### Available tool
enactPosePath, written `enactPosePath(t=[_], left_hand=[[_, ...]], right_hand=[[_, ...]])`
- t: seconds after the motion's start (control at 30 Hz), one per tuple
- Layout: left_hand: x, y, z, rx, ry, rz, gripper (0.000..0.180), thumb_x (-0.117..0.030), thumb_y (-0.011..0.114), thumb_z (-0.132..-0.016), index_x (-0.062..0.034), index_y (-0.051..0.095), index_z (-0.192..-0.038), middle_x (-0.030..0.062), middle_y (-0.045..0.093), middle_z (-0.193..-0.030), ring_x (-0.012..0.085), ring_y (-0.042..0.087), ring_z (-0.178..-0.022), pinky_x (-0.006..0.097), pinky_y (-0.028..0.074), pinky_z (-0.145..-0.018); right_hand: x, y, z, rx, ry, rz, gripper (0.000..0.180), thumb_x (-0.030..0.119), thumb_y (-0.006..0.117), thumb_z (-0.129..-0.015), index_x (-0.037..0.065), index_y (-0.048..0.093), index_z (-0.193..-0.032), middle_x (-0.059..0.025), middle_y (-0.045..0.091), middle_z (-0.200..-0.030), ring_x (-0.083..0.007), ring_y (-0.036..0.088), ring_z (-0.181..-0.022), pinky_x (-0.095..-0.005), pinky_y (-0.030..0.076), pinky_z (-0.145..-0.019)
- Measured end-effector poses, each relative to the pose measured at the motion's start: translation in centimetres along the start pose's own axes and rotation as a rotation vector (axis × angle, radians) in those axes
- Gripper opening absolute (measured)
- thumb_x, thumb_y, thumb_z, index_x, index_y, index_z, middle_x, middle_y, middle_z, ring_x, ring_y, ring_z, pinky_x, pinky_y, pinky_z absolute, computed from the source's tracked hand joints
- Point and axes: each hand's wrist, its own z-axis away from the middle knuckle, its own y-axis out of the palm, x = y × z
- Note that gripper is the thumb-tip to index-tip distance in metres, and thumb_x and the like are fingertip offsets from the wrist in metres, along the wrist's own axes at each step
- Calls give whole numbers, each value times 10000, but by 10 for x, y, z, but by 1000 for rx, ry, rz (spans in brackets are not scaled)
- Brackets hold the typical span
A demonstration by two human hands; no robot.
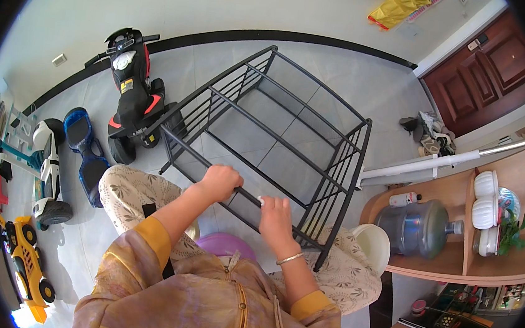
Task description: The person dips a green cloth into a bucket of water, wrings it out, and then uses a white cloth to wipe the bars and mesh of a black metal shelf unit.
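Note:
In front of me a black metal rack (286, 144) with barred ends stands tilted, its near rail across my knees. My left hand (220, 184) is closed around that near rail, left of its middle. A little further right, my right hand (276, 223) is closed against the same rail. A small white bit (262, 200) shows at its fingertips; most of it is hidden in the hand, and I cannot tell its kind. Under the rail, between my legs, a purple round thing (225, 244) shows in part.
A toy motorcycle (132, 93), a blue hoverboard (85, 155) and a yellow toy digger (28, 259) stand left. To the right are a pale bucket (372, 247), a wooden shelf (459, 197) with a large water bottle (413, 227), a white pole (418, 168) and shoes (432, 134) by the door (483, 64).

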Motion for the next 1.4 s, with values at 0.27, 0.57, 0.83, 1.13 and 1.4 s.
enactPosePath(t=[0.27,0.57,0.83,1.13,1.4], left_hand=[[-35,-130,-30,-74,84,205,317,-93,735,-680,-139,676,-988,90,660,-912,320,613,-930,419,495,-784],[-47,-204,-42,-126,172,249,385,-52,739,-679,-105,670,-1053,126,681,-956,330,631,-923,408,501,-809],[-51,-241,-63,-185,273,303,455,-31,734,-673,-70,652,-1119,148,681,-1022,325,635,-958,381,499,-840],[-91,-292,-58,-186,326,275,492,-149,733,-730,-42,615,-1196,191,677,-1009,315,645,-981,379,500,-853],[-103,-302,-68,-524,244,281,259,-158,700,-788,-47,714,-1021,164,698,-887,273,675,-824,341,530,-763]], right_hand=[[-9,-116,-50,-126,-87,82,174,20,494,-855,1,558,-1016,-168,593,-961,-372,524,-920,-446,463,-784],[-10,-181,-88,-210,-245,100,134,15,497,-813,-14,560,-928,-177,609,-878,-377,544,-860,-451,477,-761],[-18,-217,-113,-254,-199,126,116,18,497,-819,-13,562,-910,-177,620,-868,-369,555,-862,-451,480,-761],[-15,-291,-104,-223,-249,249,135,24,451,-854,-18,559,-922,-233,605,-838,-417,558,-841,-490,457,-763],[-37,-310,-132,-356,-297,288,120,74,450,-893,-3,540,-910,-213,584,-788,-397,561,-786,-485,448,-722]])
